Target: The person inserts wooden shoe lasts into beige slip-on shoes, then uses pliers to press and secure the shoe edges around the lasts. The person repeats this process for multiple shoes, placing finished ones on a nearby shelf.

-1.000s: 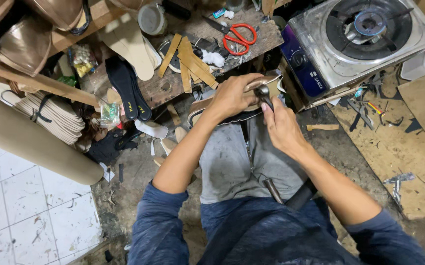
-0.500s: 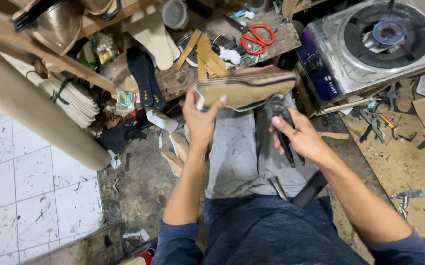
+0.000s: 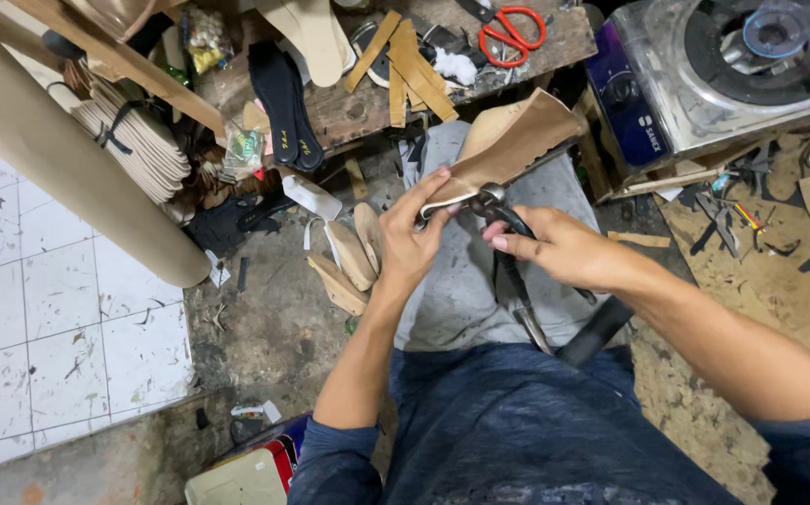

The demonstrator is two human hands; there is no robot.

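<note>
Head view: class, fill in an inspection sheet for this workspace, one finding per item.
Surface: worn wooden bench, crowded.
Job's things: tan shoe upper on a last, sole side up; lasting pliers grip its edge.
Clutter: red scissors, black insoles, wooden strips, stacked insoles.
Hands: left hand holds the shoe; right hand holds the pliers.
Cables: nothing seen.
Surroundings: gas stove, white tiles, dirty floor.

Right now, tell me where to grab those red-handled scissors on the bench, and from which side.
Take the red-handled scissors by the two red loops, coming from the near right, beside the stove. The loops face that way and lie flat and open on the wooden bench, while the dark blades point away toward the far left. Both hands are busy: the left hand holds the tan shoe, the right hand the pincers.
</note>
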